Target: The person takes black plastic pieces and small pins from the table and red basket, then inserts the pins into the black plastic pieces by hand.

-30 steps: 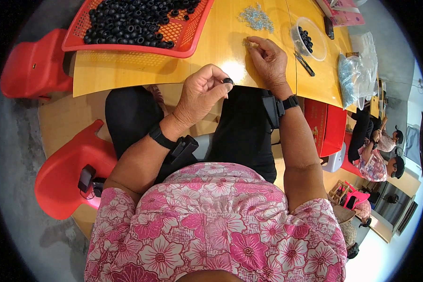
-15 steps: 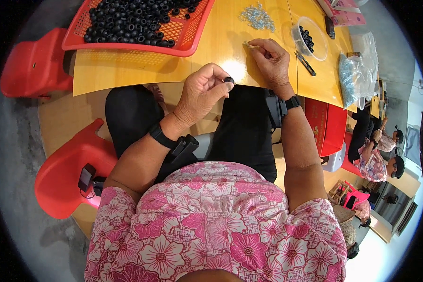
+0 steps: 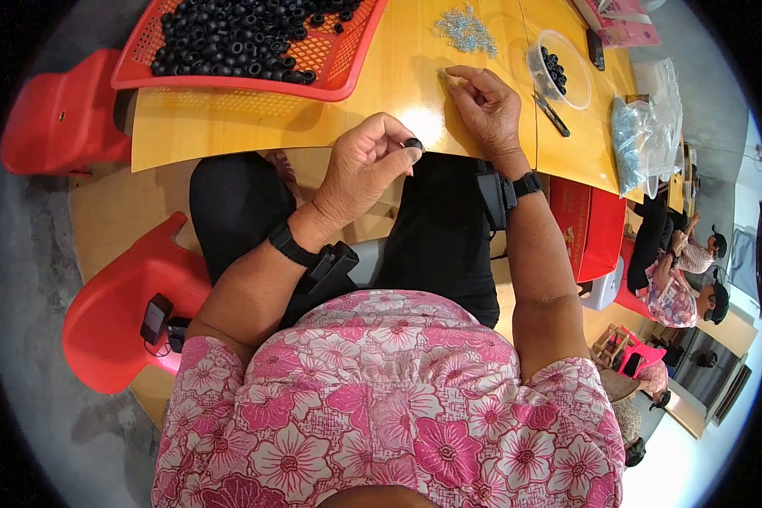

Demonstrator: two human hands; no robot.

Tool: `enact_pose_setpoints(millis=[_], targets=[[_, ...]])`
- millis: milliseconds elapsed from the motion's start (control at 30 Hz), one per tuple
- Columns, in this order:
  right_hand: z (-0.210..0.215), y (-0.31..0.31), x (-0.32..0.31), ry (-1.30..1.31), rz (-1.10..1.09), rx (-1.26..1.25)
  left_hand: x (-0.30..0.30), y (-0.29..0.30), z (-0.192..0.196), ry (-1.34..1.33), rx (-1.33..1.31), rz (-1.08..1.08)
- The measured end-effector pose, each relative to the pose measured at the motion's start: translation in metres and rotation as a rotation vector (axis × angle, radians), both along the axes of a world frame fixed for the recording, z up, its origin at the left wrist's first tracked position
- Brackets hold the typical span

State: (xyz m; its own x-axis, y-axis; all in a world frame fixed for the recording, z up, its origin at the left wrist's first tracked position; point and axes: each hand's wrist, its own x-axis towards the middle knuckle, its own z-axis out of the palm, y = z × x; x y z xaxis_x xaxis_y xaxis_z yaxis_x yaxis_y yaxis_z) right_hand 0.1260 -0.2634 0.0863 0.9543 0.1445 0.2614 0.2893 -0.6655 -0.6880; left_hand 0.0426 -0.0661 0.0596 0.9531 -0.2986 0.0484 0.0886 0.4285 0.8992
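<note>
Between the thumb and fingers of my left hand (image 3: 366,162), a small black ring-shaped piece (image 3: 412,144) is pinched just off the table's near edge. My right hand (image 3: 493,117) rests over the yellow table (image 3: 389,93), its fingers bent and pressed together. At those fingertips is a tiny pale bit (image 3: 443,76), too small to name. Beyond it lies a loose pile of small clear-blue pieces (image 3: 466,32). To the left stands a red mesh basket (image 3: 334,93) heaped with similar black pieces (image 3: 237,38).
Right of my right hand are a clear round tub (image 3: 582,85) with several black pieces, a black-handled tool (image 3: 552,116) and a plastic bag (image 3: 628,144) of blue pieces. Red stools (image 3: 131,305) stand at left, a red box (image 3: 601,241) below the table. Other people (image 3: 677,288) sit far right.
My right fingertips have shifted very slightly away from me over the table. The left hand keeps its pinch on the black ring-shaped piece in the same place.
</note>
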Motion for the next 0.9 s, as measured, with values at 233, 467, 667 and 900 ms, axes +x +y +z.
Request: enact_pose_setpoints(millis=[233,467,667,900], targets=[[-0.007,-0.005,0.003,-0.059,0.058,0.058,0.000,-0.002,-0.001,-0.013,-0.020,0.040],[-0.002,-0.005,-0.001,0.016,0.045,0.114,0.000,0.000,0.000,-0.008,-0.023,0.039],[-0.004,0.003,-0.008,-0.019,0.018,0.073,-0.002,0.001,-0.002,-0.001,-0.043,0.032],[-0.008,0.010,-0.013,-0.037,-0.007,0.010,0.005,0.009,0.026,-0.474,0.540,0.180]])
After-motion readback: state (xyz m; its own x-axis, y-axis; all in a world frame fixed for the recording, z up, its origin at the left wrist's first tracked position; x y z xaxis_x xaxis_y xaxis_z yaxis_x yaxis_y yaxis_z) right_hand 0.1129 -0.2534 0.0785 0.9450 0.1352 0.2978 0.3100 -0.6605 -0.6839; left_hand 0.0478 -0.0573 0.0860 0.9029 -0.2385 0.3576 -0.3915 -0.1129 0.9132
